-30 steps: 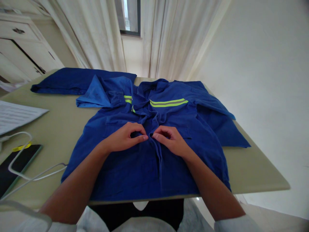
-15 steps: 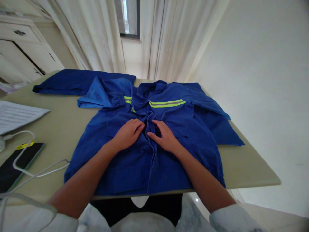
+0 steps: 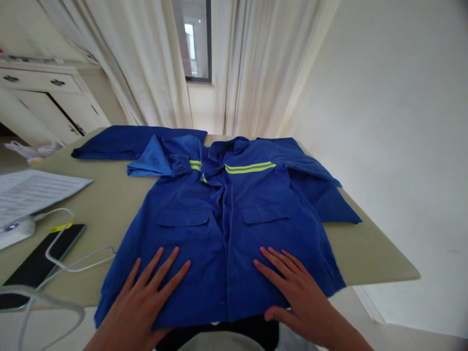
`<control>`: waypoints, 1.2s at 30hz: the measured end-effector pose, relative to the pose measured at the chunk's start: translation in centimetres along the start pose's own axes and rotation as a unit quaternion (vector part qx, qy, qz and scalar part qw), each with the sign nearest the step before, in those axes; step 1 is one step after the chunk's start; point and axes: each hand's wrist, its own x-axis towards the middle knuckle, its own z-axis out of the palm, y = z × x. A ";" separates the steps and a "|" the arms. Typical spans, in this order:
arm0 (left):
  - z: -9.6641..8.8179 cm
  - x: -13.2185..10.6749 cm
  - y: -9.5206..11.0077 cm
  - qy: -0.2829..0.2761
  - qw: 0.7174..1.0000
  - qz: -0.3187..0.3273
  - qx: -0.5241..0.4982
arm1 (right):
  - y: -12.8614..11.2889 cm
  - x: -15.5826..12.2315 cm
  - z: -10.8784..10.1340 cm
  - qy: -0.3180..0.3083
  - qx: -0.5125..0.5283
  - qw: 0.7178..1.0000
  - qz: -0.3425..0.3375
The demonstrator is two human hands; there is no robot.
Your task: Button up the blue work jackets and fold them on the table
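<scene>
A blue work jacket (image 3: 193, 243) with yellow-green reflective stripes lies front up on the table, its collar at the far side and its hem at the near edge. My left hand (image 3: 146, 292) rests with spread fingers on the lower left front, below a pocket flap. On the lower right front lies my right hand (image 3: 292, 292), fingers stretched out and thumb apart near the hem. The front placket runs down between the two hands. One sleeve (image 3: 151, 158) is folded across at the left; the other sleeve (image 3: 314, 168) stretches out to the right.
Other dark blue folded cloth (image 3: 139, 139) lies at the far left of the table (image 3: 376, 263). Nearer on the left are printed papers (image 3: 40, 195), a black phone (image 3: 40, 265) and a white cable (image 3: 58, 263). A wall (image 3: 402, 146) rises at the right, with curtains behind.
Both hands have left the placket at the middle of the jacket, moved apart and come toward the hem, where they lie spread. The camera view has tilted up slightly.
</scene>
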 end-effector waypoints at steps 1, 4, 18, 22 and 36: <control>-0.4 -0.7 -0.2 -0.022 1.000 0.005 -0.008 | 0.0 -0.5 -0.5 -0.008 0.002 1.000 0.006; -2.6 0.0 -0.5 -0.077 0.995 0.032 -0.046 | -0.5 0.5 -3.2 -0.020 0.014 0.999 0.027; -0.9 28.1 -1.4 -0.065 0.981 -0.151 -0.099 | 4.3 24.7 -0.6 0.038 -0.028 0.996 0.081; 1.5 28.2 -3.0 0.007 0.987 -0.113 -0.110 | 5.6 25.0 -0.1 0.113 -0.015 0.991 0.068; -1.1 24.9 -2.6 0.075 0.989 0.079 -0.101 | 3.7 21.5 -2.5 0.112 0.023 0.992 -0.054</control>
